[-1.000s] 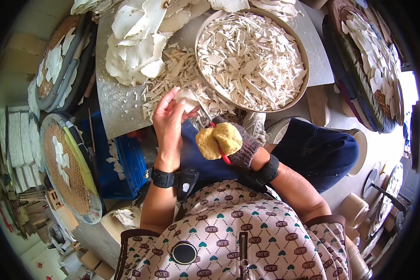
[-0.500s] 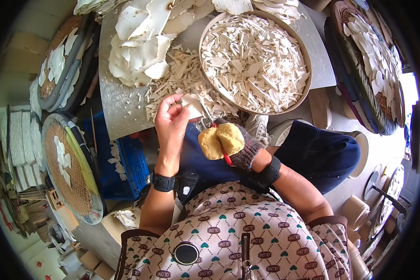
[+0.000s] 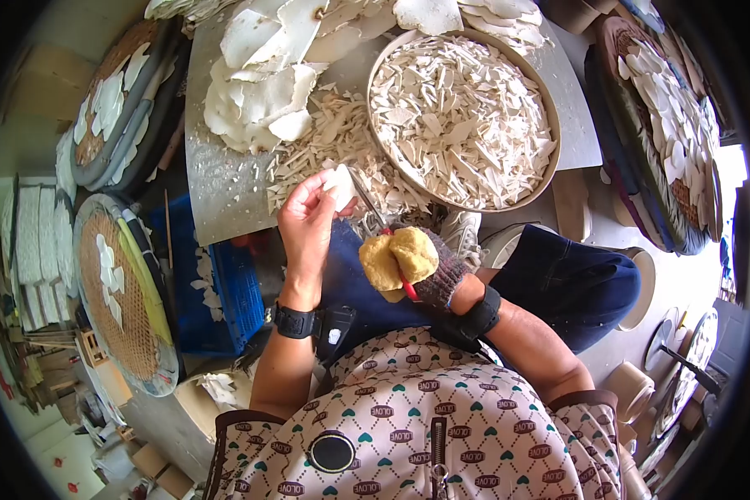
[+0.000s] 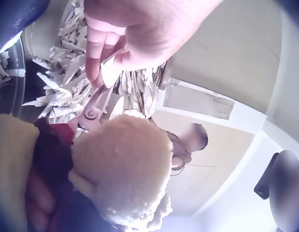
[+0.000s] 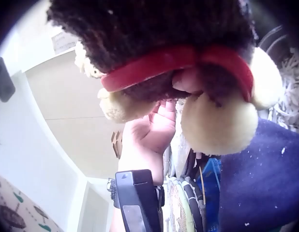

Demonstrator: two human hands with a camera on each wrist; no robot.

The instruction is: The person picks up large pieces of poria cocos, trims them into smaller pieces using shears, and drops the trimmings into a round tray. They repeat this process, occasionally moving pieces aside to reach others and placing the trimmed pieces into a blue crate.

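In the head view my bare left hand [image 3: 306, 229] pinches a thin, pale, flat piece [image 3: 340, 187] between thumb and fingers. My right hand [image 3: 443, 277], in a dark knitted glove, grips a pair of shears [image 3: 372, 206] by red handles wrapped in yellow foam lumps [image 3: 415, 253]. Their blades point up and left, reaching the right edge of the pale piece. From the left wrist, the shears' pivot [image 4: 91, 115] shows just below the piece [image 4: 110, 72]. Foam and glove hide most of the right fingers.
Beyond the hands, a round tray [image 3: 556, 137] holds heaped pale chips on a metal sheet [image 3: 225, 200]. Loose chips [image 3: 333, 133] lie beside it, next to stacked pale sheets [image 3: 254, 104]. A blue crate [image 3: 235, 292] and round woven racks [image 3: 133, 333] stand at left.
The pale piece has turned in my left fingers and now looks narrower. Both hands stay close together, while the head view has shifted slightly.
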